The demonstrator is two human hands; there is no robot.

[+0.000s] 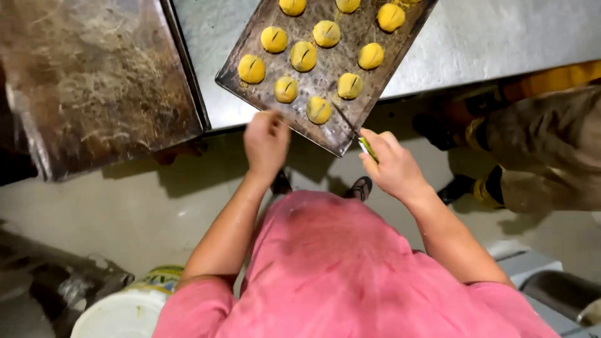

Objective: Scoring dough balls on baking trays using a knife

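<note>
Near the bottom, pink shirt filling the foreground, both forearms reaching away toward the worktable edge. At lower left, a white bucket on the floor.

Next out, the right hand, curled closed around a small blade with a green handle, only the tip end showing past the fingers. Left hand level with it, fingers bent down and half closed at the near edge of the baking tray, blurred; whether touching the rim or a dough ball, cannot tell.

Beyond the hands, the dark baking tray lying askew on the steel table, its near corner overhanging the table edge. Across it, rows of yellow dough balls, each seen clearly bearing one short slit on top. Nearest ball just beyond the left hand.

For scoring well, judging by the cuts already made: tray steadied at the rim with the left hand, blade held shallow, one quick stroke across the crown, same direction and depth as the neighbours, no dragging that would flatten the ball, overhanging corner kept from tipping.

At far left, a second, worn metal sheet with a fibrous residue. At right, another person's trousered leg and sandalled foot beside the table.
</note>
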